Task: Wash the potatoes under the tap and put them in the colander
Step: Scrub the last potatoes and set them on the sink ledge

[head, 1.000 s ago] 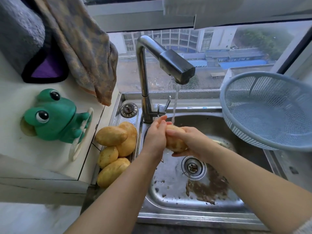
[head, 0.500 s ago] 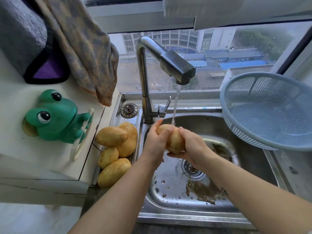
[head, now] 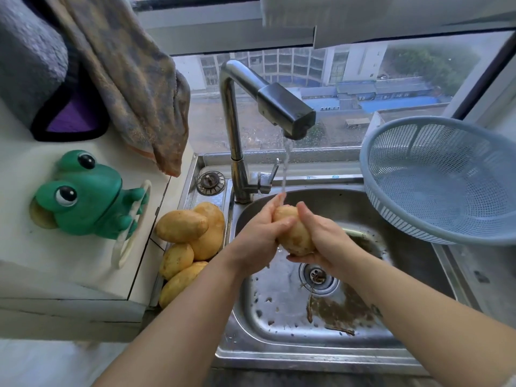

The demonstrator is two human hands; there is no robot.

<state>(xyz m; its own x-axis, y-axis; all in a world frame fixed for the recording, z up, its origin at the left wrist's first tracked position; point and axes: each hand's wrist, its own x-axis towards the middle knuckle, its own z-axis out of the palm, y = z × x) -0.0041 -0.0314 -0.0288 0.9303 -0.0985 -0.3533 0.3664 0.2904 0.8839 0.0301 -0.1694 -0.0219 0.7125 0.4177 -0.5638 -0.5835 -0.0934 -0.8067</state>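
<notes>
I'm looking at a wide window [head: 349,88] behind the sink, its pale frame [head: 223,32] running across the top. Flat grey daylight comes through it. Outside and well below stand white multi-storey buildings [head: 293,68], blue-roofed sheds [head: 391,99] and some trees [head: 435,62]. On the left a white tiled face [head: 69,275] meets the steel sink [head: 307,358]; I cannot tell whether it is wall or ledge. A green frog figure [head: 83,196] is set against it. Above the frog hang a brown-grey towel [head: 134,88], a grey fluffy cloth [head: 25,57] and a black-edged purple piece [head: 72,118]. At lower left a pale floor [head: 36,364] shows, blurred.
</notes>
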